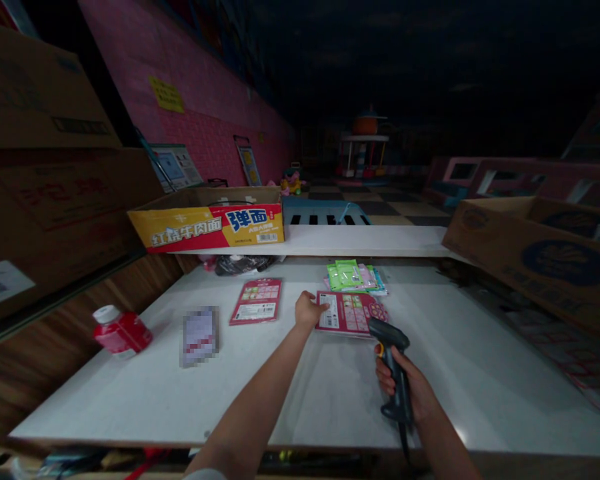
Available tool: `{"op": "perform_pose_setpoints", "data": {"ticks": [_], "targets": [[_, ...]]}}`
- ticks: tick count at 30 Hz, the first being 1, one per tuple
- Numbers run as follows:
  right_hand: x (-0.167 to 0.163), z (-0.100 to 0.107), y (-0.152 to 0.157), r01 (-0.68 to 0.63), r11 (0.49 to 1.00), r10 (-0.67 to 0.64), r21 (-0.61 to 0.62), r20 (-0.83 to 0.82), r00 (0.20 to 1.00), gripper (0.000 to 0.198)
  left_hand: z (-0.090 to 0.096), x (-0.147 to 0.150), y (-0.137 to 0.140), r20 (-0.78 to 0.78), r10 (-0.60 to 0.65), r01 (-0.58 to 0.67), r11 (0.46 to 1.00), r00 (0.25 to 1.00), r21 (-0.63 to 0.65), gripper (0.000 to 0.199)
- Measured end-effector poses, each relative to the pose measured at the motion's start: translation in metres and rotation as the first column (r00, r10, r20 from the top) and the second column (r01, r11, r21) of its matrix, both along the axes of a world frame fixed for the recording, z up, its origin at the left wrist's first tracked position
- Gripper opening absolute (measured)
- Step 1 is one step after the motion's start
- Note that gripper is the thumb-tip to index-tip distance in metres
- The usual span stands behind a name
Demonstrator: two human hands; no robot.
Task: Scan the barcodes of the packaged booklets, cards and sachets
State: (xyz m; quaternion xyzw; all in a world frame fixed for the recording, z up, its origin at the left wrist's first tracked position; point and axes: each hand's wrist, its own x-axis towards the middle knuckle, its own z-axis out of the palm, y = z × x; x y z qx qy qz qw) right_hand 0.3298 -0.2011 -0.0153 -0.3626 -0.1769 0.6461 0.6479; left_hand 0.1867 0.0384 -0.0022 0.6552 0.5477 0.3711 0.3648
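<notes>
My left hand (309, 312) grips the left edge of a flat pink-red packet (346, 312), its thumb lying on the face beside a white label with a barcode. In my right hand (405, 383) is a dark barcode scanner (396, 373), fingers wrapped round its handle and its head close to the packet's lower right corner. Its cable hangs down past the table's front edge. A similar pink packet (256, 301) lies flat to the left. Just behind the held packet sits a small pile of green, pink and blue sachets (353, 275).
A red bottle with a white cap (123, 331) and a blurred-out small rectangle (199, 335) are on the white table (150, 393) at left. A raised white shelf (365, 240) runs along the back, with a yellow-red carton (210, 223) on it. Cardboard boxes (545, 247) flank both sides.
</notes>
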Motion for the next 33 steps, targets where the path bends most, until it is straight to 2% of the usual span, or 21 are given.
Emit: {"op": "perform_pose_setpoints", "data": {"ticks": [2,3,6,8,10,11,13,17,20,22,25,29,33], "targets": [[0.000,-0.002,0.001,-0.015,0.999,0.016,0.040,-0.038,0.999,0.034,0.006,-0.008,0.000,0.090,-0.013,0.030,0.982,0.996,-0.189,0.042],[0.001,-0.004,0.001,-0.025,0.998,0.028,0.061,-0.056,0.998,0.033,0.010,-0.014,-0.001,0.136,-0.023,0.064,0.951,0.990,-0.301,0.038],[0.001,-0.008,0.002,-0.060,0.992,0.069,0.108,-0.077,0.995,0.030,0.022,-0.036,-0.004,0.305,-0.068,0.233,0.805,0.950,-0.546,0.024],[0.002,-0.010,0.001,-0.078,0.989,0.088,0.124,-0.070,0.994,0.030,0.028,-0.056,-0.004,0.403,-0.060,0.325,0.703,0.913,-0.633,0.021],[0.002,-0.011,0.001,-0.087,0.987,0.096,0.134,-0.063,0.993,0.030,0.029,-0.078,-0.005,0.515,-0.017,0.405,0.639,0.857,-0.654,0.021],[0.002,-0.011,0.001,-0.088,0.987,0.097,0.136,-0.061,0.993,0.031,0.028,-0.089,-0.006,0.560,0.008,0.426,0.640,0.829,-0.640,0.021],[0.001,-0.011,0.001,-0.087,0.987,0.096,0.137,-0.062,0.993,0.032,0.023,-0.108,-0.009,0.636,0.048,0.444,0.675,0.770,-0.589,0.022],[0.001,-0.013,0.001,-0.080,0.989,0.088,0.125,-0.061,0.994,0.033,0.007,-0.127,-0.022,0.760,0.005,0.446,0.807,0.650,-0.386,0.030],[0.001,-0.014,0.001,-0.077,0.992,0.081,0.102,-0.040,0.996,0.034,-0.006,-0.125,-0.031,0.798,-0.030,0.332,0.918,0.602,-0.216,0.047],[0.000,-0.013,0.001,-0.064,0.995,0.065,0.080,-0.007,0.998,0.035,-0.014,-0.121,-0.035,0.807,-0.044,0.242,0.962,0.589,-0.124,0.055],[-0.008,-0.006,0.003,-0.008,1.000,0.006,0.016,0.086,0.996,0.040,-0.021,-0.116,-0.036,0.804,-0.082,0.185,0.982,0.589,-0.035,0.060],[-0.037,0.013,0.013,0.082,0.990,-0.044,-0.114,0.305,0.951,0.043,-0.022,-0.115,-0.037,0.790,-0.089,0.151,0.989,0.607,-0.004,0.064],[-0.074,0.034,0.031,0.117,0.987,-0.048,-0.106,0.504,0.862,0.043,-0.019,-0.115,-0.040,0.777,-0.076,0.132,0.991,0.624,-0.009,0.064]]}}
